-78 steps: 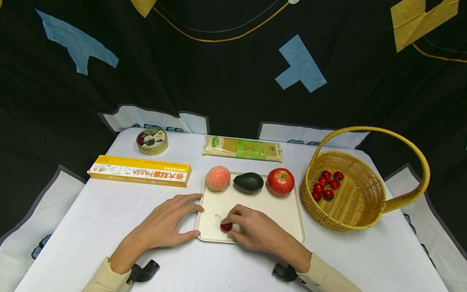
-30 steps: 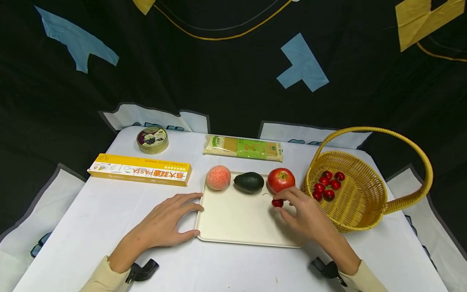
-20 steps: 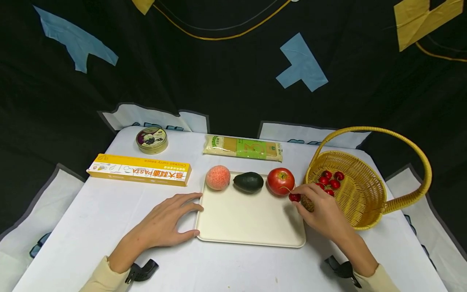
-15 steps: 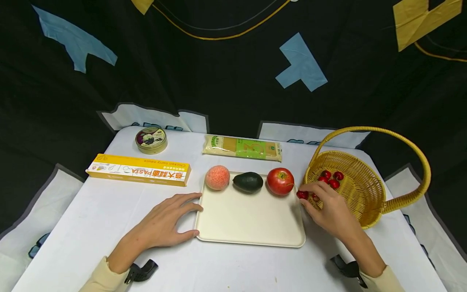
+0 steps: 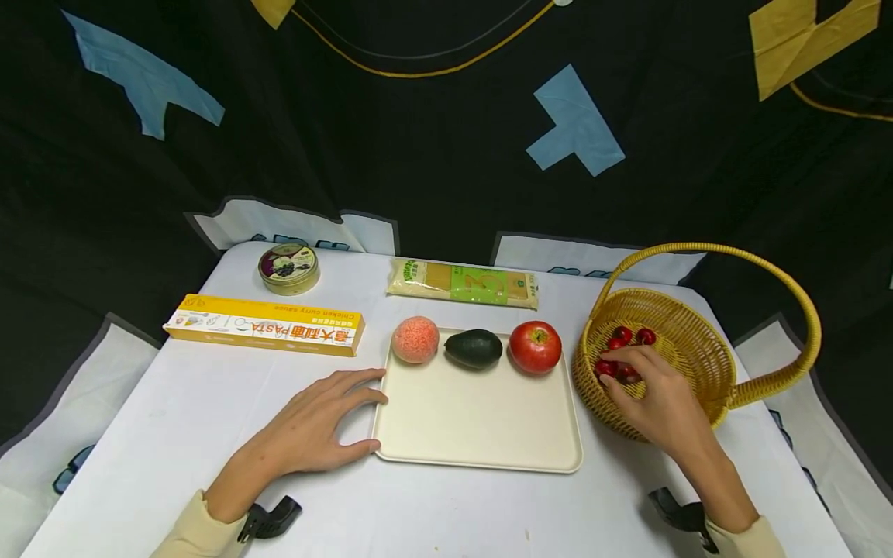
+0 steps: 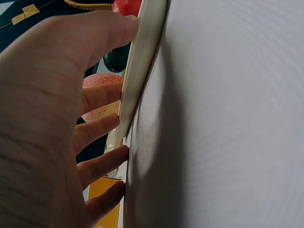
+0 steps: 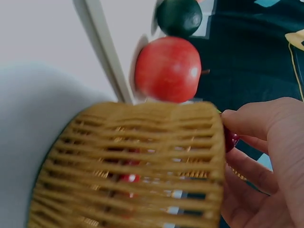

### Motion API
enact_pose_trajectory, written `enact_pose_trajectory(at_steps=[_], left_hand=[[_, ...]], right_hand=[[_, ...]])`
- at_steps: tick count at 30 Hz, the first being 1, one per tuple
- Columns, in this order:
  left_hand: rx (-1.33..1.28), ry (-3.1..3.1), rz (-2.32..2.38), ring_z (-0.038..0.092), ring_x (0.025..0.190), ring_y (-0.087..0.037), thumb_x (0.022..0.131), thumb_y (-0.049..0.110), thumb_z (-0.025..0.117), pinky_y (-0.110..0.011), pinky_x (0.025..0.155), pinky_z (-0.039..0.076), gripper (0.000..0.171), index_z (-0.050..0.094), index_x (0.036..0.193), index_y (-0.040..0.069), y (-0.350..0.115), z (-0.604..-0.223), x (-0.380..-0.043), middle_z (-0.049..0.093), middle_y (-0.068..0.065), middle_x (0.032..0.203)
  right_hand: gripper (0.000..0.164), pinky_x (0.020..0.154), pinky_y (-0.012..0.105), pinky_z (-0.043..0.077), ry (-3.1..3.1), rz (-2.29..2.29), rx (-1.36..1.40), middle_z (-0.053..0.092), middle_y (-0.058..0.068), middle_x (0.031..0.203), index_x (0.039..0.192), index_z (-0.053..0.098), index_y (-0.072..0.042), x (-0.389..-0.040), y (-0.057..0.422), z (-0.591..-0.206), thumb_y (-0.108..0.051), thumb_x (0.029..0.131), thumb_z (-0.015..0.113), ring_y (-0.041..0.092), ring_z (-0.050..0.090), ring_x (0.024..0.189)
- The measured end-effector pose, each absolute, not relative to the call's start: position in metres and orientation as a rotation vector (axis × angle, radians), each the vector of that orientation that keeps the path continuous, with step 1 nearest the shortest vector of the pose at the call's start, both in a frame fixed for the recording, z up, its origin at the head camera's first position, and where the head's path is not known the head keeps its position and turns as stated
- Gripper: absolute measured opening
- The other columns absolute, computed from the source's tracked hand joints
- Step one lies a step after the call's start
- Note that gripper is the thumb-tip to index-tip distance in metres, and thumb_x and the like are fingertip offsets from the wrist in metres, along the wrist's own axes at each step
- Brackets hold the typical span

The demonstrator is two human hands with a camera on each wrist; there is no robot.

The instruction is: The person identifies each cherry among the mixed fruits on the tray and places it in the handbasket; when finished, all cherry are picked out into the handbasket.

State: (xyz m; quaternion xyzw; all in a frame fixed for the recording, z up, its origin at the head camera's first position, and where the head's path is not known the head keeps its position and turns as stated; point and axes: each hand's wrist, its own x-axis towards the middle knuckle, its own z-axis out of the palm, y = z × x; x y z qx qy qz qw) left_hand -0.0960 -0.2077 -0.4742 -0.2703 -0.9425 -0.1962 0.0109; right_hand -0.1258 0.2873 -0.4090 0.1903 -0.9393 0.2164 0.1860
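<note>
My right hand (image 5: 656,395) reaches over the near-left rim of the yellow wicker basket (image 5: 698,391). Between its thumb and fingers it pinches a dark red cherry (image 7: 231,139), level with the basket's rim in the right wrist view. Several other cherries (image 5: 646,336) lie inside the basket, some hidden behind the hand. My left hand (image 5: 314,425) rests with spread, relaxed fingers along the left edge of the cream tray (image 5: 474,426), the fingertips right at its rim. At the tray's back edge sit a peach (image 5: 415,339), a dark green avocado (image 5: 474,349) and a red apple (image 5: 535,347).
A yellow pasta box (image 5: 265,325) and a round tin (image 5: 289,268) stand at the back left of the white table. Behind the tray lies a pack of noodles (image 5: 463,284). The basket's tall handle (image 5: 784,283) arches over its right side.
The right hand has lifted the cherry from the front of the tray and carried it right, past the apple and over the basket. The left hand stays in place.
</note>
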Motion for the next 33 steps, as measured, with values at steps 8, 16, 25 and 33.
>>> enact_pose_trajectory(at_steps=[8, 16, 25, 33], left_hand=[[-0.837, -2.95, -0.601, 0.049, 0.149, -0.025, 0.087, 0.057, 0.083, -0.056, 0.117, 0.045, 0.053, 0.071, 0.132, 0.032, -0.208, -0.475, -0.096, 0.048, 0.005, 0.165], [-0.829, -2.956, -0.609, 0.049, 0.149, -0.026, 0.087, 0.057, 0.083, -0.057, 0.118, 0.043, 0.053, 0.071, 0.132, 0.032, -0.208, -0.475, -0.095, 0.048, 0.004, 0.166], [-0.83, -2.951, -0.608, 0.049, 0.149, -0.026, 0.087, 0.057, 0.084, -0.057, 0.118, 0.044, 0.053, 0.071, 0.132, 0.032, -0.208, -0.475, -0.095, 0.048, 0.005, 0.165], [-0.837, -2.951, -0.598, 0.048, 0.149, -0.025, 0.087, 0.058, 0.083, -0.057, 0.118, 0.044, 0.053, 0.07, 0.132, 0.033, -0.208, -0.476, -0.096, 0.047, 0.005, 0.166]], right_hand=[[0.039, 0.064, 0.041, 0.063, -2.654, 0.549, 0.504, 0.074, 0.017, 0.114, 0.116, 0.076, -0.005, -0.131, 0.305, -0.417, -0.001, 0.08, 0.092, 0.029, 0.07, 0.081], [0.035, 0.058, 0.031, 0.056, -2.696, 0.54, 0.519, 0.074, 0.018, 0.11, 0.11, 0.076, -0.005, -0.138, 0.319, -0.423, -0.001, 0.079, 0.092, 0.024, 0.066, 0.075], [0.032, 0.067, 0.045, 0.062, -2.835, 0.561, 0.516, 0.074, 0.021, 0.112, 0.111, 0.077, -0.005, -0.147, 0.331, -0.427, -0.004, 0.083, 0.091, 0.034, 0.073, 0.087], [0.03, 0.064, 0.035, 0.056, -2.97, 0.564, 0.471, 0.072, 0.009, 0.096, 0.109, 0.076, -0.008, -0.153, 0.334, -0.429, -0.008, 0.083, 0.092, 0.024, 0.067, 0.083]])
